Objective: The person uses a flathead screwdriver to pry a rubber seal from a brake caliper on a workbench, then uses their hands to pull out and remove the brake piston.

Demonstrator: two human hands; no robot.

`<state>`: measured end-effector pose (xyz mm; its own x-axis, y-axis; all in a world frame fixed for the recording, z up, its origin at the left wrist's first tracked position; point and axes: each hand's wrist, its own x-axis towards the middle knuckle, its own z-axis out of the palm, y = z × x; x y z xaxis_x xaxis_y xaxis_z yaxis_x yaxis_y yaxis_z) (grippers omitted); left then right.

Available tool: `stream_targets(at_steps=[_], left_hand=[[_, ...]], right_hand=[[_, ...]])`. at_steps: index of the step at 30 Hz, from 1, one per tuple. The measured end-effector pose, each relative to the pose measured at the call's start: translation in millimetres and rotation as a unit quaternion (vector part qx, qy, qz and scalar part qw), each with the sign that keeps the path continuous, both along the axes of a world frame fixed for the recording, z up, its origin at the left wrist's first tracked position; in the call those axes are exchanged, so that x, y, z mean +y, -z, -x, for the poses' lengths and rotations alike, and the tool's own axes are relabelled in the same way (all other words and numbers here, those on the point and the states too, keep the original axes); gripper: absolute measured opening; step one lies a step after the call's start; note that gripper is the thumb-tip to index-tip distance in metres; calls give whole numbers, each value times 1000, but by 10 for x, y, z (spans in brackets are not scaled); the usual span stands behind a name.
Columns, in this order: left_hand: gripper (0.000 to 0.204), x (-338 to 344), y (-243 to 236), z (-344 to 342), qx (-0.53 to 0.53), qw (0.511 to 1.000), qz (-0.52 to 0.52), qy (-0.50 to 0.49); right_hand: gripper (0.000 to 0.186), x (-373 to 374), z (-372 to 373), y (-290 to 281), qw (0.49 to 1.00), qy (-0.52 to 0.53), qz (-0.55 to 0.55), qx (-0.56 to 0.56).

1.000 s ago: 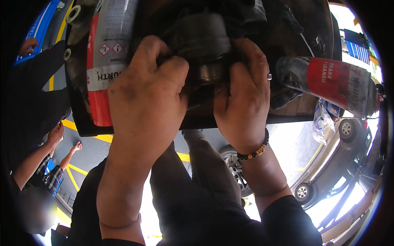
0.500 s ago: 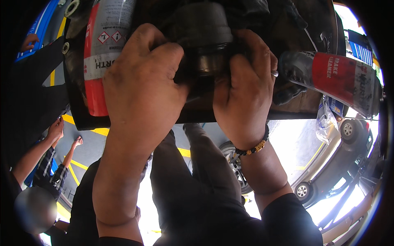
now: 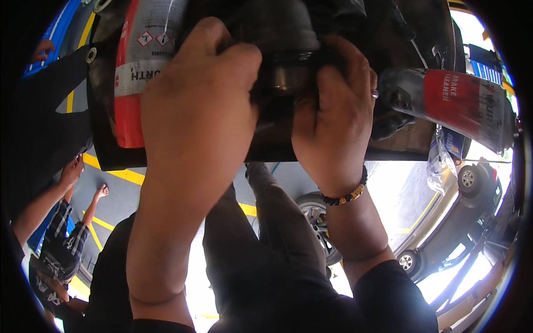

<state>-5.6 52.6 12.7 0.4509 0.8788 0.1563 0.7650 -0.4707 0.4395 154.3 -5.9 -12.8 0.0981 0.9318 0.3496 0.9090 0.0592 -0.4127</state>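
Between my hands is a dark cylindrical part (image 3: pixel 283 33) with a rubber-looking body, a black band round its near end and a dull metal end piece (image 3: pixel 287 77). My left hand (image 3: pixel 200 94) is closed at its left side, knuckles up, its fingertips hidden behind the hand. On the right, my right hand (image 3: pixel 338 105) has its fingers curled round the banded edge, thumb pointing toward the metal end. What the fingertips press on is lost in shadow. A red and grey spray can (image 3: pixel 129 119) lies right beside my left hand.
The dark bench top (image 3: pixel 405 139) ends just below my hands. Another spray can (image 3: pixel 461 100) lies tilted on the right, near a screwdriver (image 3: pixel 404 25) and a clear plastic bag (image 3: pixel 441 166). Other people's hands (image 3: pixel 72 169) show at left. A car (image 3: pixel 449 227) stands at right.
Both hands stay at the dark part. My left hand has shifted slightly up and right, and my right hand slightly to the right. The near can sits a little higher in view.
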Motion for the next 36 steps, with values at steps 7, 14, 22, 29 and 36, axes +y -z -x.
stream_targets(at_steps=[7, 14, 22, 29, 36], left_hand=[[43, -135, -372, 102, -105, 994, 28, -8], [49, -290, -143, 150, -315, 941, 125, 6], [45, -465, -351, 76, -350, 928, 92, 87], [36, -540, -385, 140, -331, 939, 24, 90], [35, -669, -321, 124, -322, 925, 191, 68]], right_hand=[[16, -134, -68, -91, 996, 1, -43, 79], [19, -325, -150, -285, 990, -36, -127, 42], [26, -407, -381, -107, 963, -82, -240, 89], [27, -461, -239, -173, 960, -92, -237, 117], [28, -825, -406, -233, 972, -103, -174, 118]])
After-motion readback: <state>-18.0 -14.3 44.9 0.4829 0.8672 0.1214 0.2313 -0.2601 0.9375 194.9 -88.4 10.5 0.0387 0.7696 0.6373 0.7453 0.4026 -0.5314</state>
